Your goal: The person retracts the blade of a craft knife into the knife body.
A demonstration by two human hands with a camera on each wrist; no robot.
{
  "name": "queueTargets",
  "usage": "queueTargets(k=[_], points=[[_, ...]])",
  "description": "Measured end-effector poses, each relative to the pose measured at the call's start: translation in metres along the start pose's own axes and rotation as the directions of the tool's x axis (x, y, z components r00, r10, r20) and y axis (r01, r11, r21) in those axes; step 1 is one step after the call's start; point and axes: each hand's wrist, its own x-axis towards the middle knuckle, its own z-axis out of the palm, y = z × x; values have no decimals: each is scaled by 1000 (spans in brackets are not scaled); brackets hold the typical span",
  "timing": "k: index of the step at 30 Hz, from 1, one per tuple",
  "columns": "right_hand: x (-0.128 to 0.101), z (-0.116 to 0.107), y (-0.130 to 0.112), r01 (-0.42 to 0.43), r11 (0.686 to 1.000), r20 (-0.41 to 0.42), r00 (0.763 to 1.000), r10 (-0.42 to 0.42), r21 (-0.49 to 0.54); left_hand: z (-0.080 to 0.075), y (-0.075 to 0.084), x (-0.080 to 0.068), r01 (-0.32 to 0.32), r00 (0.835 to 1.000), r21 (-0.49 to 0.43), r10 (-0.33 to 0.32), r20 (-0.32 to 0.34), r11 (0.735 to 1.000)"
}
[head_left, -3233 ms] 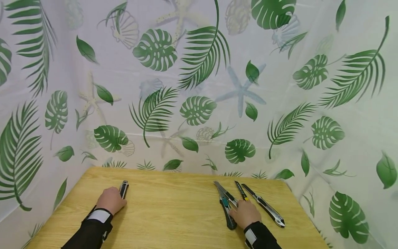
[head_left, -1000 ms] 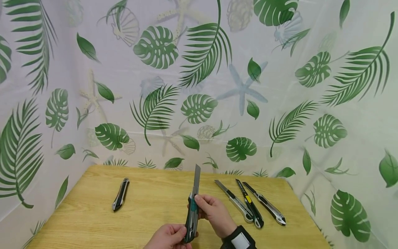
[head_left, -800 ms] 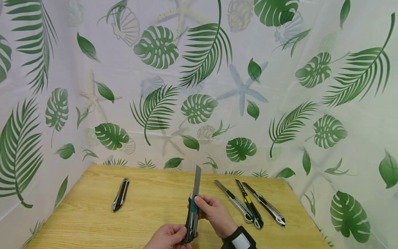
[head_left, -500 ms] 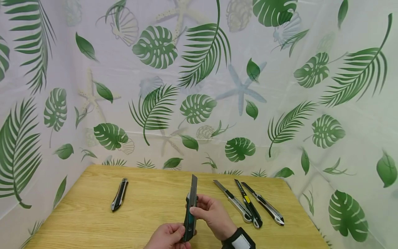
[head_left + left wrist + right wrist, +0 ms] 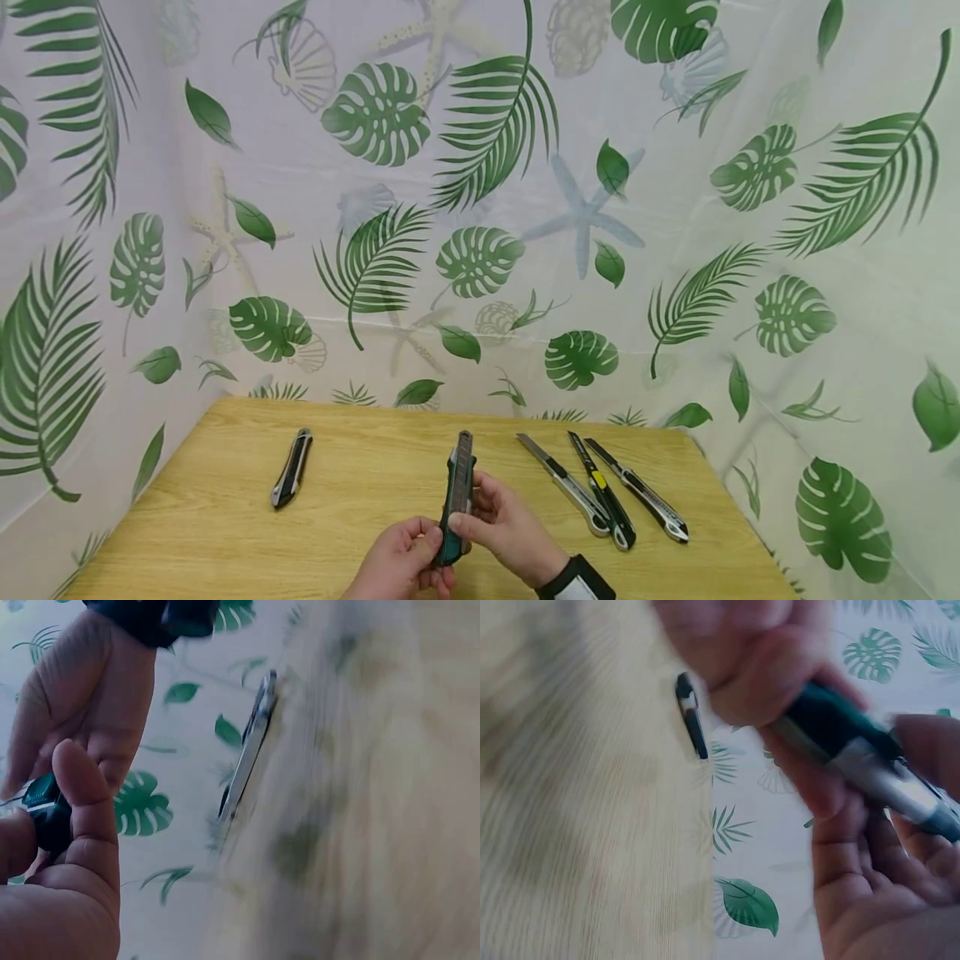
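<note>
A dark green and black snap-off utility knife (image 5: pixel 461 479) is held up over the near middle of the table, its far end pointing away from me. My left hand (image 5: pixel 401 557) pinches the near end of its handle between thumb and fingers. Higher on the handle, my right hand (image 5: pixel 513 533) grips it, thumb lying on the teal slider near the handle's base and fingers behind. No blade sticks out past the handle's tip. In the right wrist view the knife (image 5: pixel 870 772) appears blurred between both hands; the left wrist view shows only its dark end (image 5: pixel 51 817) by the left thumb.
A black and silver utility knife (image 5: pixel 291 468) lies alone at the left of the wooden table (image 5: pixel 360 467). To the right lie three more, blades out: a silver-grey one (image 5: pixel 570 490), one with a yellow slider (image 5: pixel 602 493) and a black-silver one (image 5: pixel 645 497). A leaf-print curtain (image 5: pixel 480 358) surrounds the table.
Both hands left the table and brought the green knife to the middle. Its long blade has since slid back into the handle as the right thumb moved down toward the near end.
</note>
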Motion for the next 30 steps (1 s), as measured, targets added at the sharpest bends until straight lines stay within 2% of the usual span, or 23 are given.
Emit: queueTargets(k=[2, 4, 5, 6, 7, 8, 10, 11, 13, 14, 15, 16, 17, 18, 20, 22, 24, 26, 27, 30], points=[[0, 0, 1, 3, 1000, -85, 996, -5, -26, 0, 3, 2, -25, 999, 73, 26, -24, 997], [-1, 0, 4, -8, 999, -160, 987, 3, -31, 0, 5, 4, -35, 997, 197, 48, -65, 980], [-2, 0, 6, -15, 999, -184, 983, 10, -28, 0, 6, 4, -39, 994, 280, 67, -92, 959], [-2, 1, 8, -20, 999, -200, 980, 15, -25, 1, 7, 4, -44, 989, 373, 94, -117, 927], [-2, 1, 10, -26, 999, -214, 977, 20, -27, 2, 7, 3, -55, 981, 476, 135, -136, 877], [-2, 2, 12, -31, 999, -222, 975, 24, -28, 4, 7, 3, -64, 971, 586, 186, -151, 807], [-2, 4, 15, -37, 999, -234, 972, 27, -40, 9, 7, 2, -69, 942, 773, 297, -158, 631], [-1, 5, 15, -36, 998, -236, 971, 24, -50, 13, 6, 2, -64, 925, 838, 348, -154, 541], [0, 8, 16, -41, 997, -243, 970, 23, -69, 19, 6, 2, -54, 890, 920, 436, -133, 389], [0, 9, 16, -43, 996, -240, 970, 23, -77, 22, 5, 2, -43, 875, 941, 468, -127, 336], [1, 10, 16, -48, 995, -238, 971, 27, -83, 24, 4, 2, -33, 863, 951, 488, -128, 307], [1, 10, 16, -53, 995, -232, 972, 32, -85, 26, 5, 2, -23, 855, 956, 502, -132, 291], [1, 11, 17, -59, 995, -224, 974, 38, -85, 26, 6, 2, -6, 851, 957, 504, -148, 292], [1, 10, 17, -67, 994, -217, 975, 47, -84, 25, 7, 4, 15, 849, 955, 501, -169, 298], [1, 7, 18, -83, 992, -206, 977, 62, -93, 16, 12, 7, 69, 851, 942, 474, -228, 329], [-1, 3, 19, -96, 988, -209, 975, 70, -118, 0, 19, 15, 129, 849, 923, 440, -292, 363], [-3, -4, 21, -109, 982, -221, 973, 73, -156, -24, 27, 24, 197, 838, 908, 417, -351, 369], [-6, -10, 23, -120, 974, -235, 969, 73, -190, -51, 35, 33, 265, 818, 899, 411, -402, 349], [-7, -13, 25, -123, 972, -238, 968, 73, -202, -64, 39, 37, 299, 810, 896, 410, -420, 327], [-9, -20, 30, -138, 965, -240, 967, 83, -222, -98, 51, 43, 406, 784, 884, 409, -467, 231]])
